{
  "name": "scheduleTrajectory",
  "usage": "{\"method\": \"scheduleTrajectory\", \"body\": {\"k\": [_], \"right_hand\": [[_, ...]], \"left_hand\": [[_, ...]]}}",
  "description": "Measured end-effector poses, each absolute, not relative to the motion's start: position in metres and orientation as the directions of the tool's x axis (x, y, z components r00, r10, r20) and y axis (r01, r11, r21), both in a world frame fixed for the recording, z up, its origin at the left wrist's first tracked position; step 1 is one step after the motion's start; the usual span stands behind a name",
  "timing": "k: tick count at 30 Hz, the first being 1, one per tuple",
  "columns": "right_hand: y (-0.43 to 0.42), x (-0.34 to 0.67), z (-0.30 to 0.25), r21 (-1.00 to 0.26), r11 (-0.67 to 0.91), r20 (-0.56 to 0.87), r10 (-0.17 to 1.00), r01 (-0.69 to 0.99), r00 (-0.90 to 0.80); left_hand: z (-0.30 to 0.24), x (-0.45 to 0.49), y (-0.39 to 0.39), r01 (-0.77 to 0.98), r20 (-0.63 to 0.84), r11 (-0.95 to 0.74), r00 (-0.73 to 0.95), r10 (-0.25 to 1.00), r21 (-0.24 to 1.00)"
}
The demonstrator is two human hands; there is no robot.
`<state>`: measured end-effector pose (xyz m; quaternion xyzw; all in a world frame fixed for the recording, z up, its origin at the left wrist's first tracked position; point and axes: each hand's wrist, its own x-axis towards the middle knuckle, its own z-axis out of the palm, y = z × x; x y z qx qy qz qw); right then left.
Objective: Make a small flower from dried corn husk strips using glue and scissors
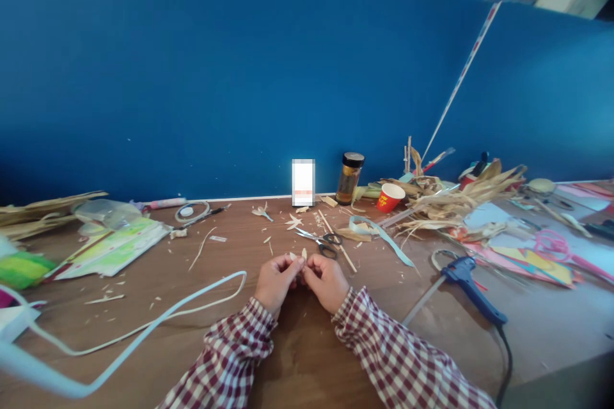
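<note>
My left hand point(275, 281) and my right hand point(327, 281) meet over the brown table point(201, 294), both in checked sleeves. Their fingertips are pinched together on a small pale husk piece point(298, 256) that pokes up between them. A pair of scissors point(320, 241) lies just beyond the hands, next to a thin wooden stick point(338, 241). Small husk scraps point(292, 222) lie farther back.
A blue glue gun point(472, 284) with its cord lies to the right. A white cable point(144, 326) loops on the left. An amber jar point(350, 177), a red paper cup point(389, 197) and a heap of dried husks point(460, 201) stand near the blue wall. Coloured papers point(112, 246) lie left.
</note>
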<state>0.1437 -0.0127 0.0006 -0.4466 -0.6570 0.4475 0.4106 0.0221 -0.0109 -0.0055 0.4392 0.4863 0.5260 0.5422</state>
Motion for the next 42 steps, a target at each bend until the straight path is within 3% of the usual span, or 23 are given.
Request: {"method": "scheduleTrajectory", "body": {"k": [16, 32, 37, 42], "right_hand": [[-0.013, 0.144, 0.002, -0.927, 0.268, 0.198, 0.944, 0.263, -0.264], [-0.013, 0.143, 0.003, -0.976, 0.141, 0.087, 0.951, 0.167, -0.296], [-0.005, 0.154, 0.006, -0.967, 0.154, 0.129, 0.982, 0.201, -0.135], [0.005, 0.169, 0.008, -0.922, 0.193, 0.229, 0.971, 0.335, 0.071]], "left_hand": [[-0.006, 0.023, -0.011, -0.163, -0.108, 0.098, -0.054, 0.993, 0.982], [-0.001, 0.019, -0.01, -0.266, -0.18, 0.163, -0.041, 0.983, 0.95], [0.011, 0.013, -0.01, -0.376, -0.215, 0.148, -0.144, 0.966, 0.915], [0.019, 0.007, -0.006, -0.396, -0.274, 0.179, -0.199, 0.941, 0.901]]}}
